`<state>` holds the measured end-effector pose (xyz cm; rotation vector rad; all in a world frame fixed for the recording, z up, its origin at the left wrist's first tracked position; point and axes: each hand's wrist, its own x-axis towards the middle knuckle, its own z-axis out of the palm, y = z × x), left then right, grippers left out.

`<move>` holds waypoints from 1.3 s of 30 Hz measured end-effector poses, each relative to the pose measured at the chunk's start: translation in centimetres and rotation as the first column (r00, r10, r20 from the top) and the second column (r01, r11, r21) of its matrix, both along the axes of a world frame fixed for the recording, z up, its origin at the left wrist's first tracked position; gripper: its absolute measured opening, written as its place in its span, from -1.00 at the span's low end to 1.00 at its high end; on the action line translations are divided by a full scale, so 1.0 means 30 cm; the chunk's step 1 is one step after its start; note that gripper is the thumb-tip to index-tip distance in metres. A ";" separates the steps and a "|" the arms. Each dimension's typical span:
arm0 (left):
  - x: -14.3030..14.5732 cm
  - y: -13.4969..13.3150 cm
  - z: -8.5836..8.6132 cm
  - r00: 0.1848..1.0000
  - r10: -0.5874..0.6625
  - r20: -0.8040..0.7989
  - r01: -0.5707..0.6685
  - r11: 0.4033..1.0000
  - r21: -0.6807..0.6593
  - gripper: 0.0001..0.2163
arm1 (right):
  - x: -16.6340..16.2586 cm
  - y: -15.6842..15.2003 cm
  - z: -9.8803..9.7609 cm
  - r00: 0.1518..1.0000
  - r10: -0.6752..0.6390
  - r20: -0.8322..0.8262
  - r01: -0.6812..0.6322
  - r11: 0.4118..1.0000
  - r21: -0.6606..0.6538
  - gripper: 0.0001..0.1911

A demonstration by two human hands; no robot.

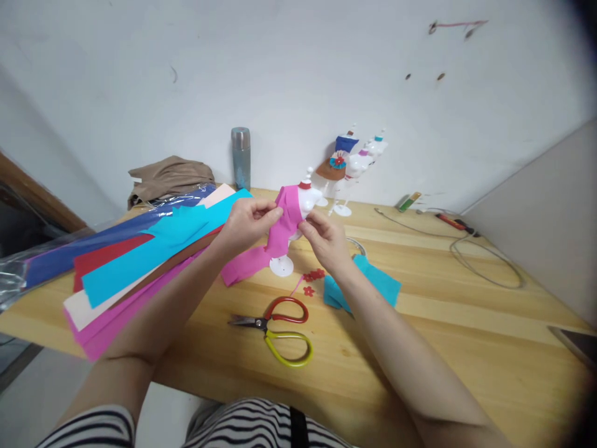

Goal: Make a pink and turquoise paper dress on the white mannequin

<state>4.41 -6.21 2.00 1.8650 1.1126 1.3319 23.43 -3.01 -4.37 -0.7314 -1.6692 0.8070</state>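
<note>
A small white mannequin (308,198) with a red neck band stands on a round white base (282,266) in front of me. Pink fabric (278,233) is draped over one shoulder and wraps round its chest, and its tail lies on the table to the left. At the upper left edge of the cloth, my left hand (254,219) pinches the pink fabric between thumb and fingers. My right hand (324,235) is closed at the other side of the torso, its thumb and finger on the fabric's edge. Scissors (262,323) with one red and one yellow handle lie nearest me.
Coloured fabric strips (140,261) are piled at the left beside a brown cloth (170,177) and a grey bottle (241,158). Folded teal fabric (373,283) and red flower pieces (313,274) lie right of centre. Dressed mannequins (345,146) stand by the wall; a cable (459,246) lies right.
</note>
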 end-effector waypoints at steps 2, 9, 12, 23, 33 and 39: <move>-0.003 0.017 0.000 1.000 -0.015 -0.002 0.015 1.000 -0.011 -0.76 | 0.000 0.002 -0.002 1.000 0.007 -0.007 -0.007 1.000 0.008 -0.73; -0.005 0.046 0.011 0.997 -0.072 -0.017 0.072 0.997 -0.014 -0.85 | 0.001 0.001 0.000 1.000 0.018 -0.005 -0.018 1.000 0.010 -0.74; -0.018 0.038 0.026 0.996 -0.093 -0.012 0.092 0.995 -0.047 -0.86 | 0.002 0.001 0.000 1.000 0.017 -0.008 -0.016 1.000 0.016 -0.77; -0.074 0.102 0.006 0.982 0.090 0.168 -0.100 0.994 0.050 -0.70 | 0.005 0.001 -0.001 1.000 0.014 -0.004 -0.014 1.000 0.023 -0.80; -0.040 0.111 0.031 0.998 -0.054 -0.040 0.061 0.977 0.207 -0.80 | 0.007 0.004 -0.008 1.000 0.008 -0.021 -0.007 0.999 0.032 -0.79; -0.039 0.092 0.028 0.994 0.008 -0.113 0.019 0.971 0.236 -0.77 | 0.007 0.003 -0.003 1.000 0.006 0.003 -0.006 1.000 0.018 -0.76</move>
